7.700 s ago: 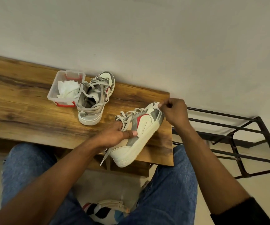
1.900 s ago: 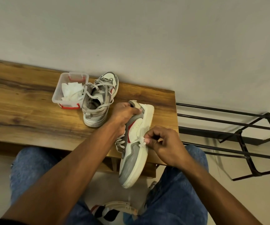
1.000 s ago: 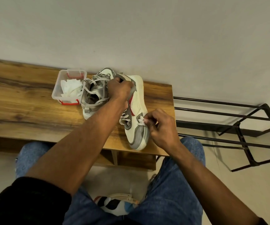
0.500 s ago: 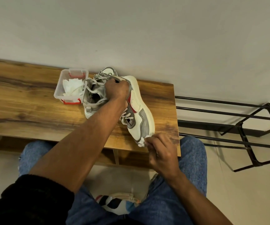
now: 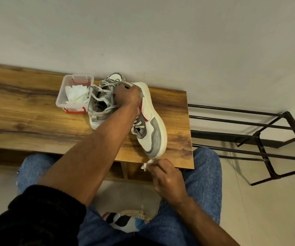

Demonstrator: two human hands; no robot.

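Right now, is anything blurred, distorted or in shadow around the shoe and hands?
Head view: even warm light, no glare; wide lens skews the brown wooden bench; white-and-grey sneaker sharp; right hand pinching the small white wipe slightly soft; black metal rack casts faint shadows.

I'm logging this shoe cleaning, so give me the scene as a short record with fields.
Left hand: grips the heel end of the held sneaker
Right hand: pinches a white wipe just off that sneaker's toe
Held sneaker: lies on the wooden table, toe toward the person
Second sneaker: on the table, between the held one and the clear box
Clear box: holds folded wipes
Beside table: black metal rack
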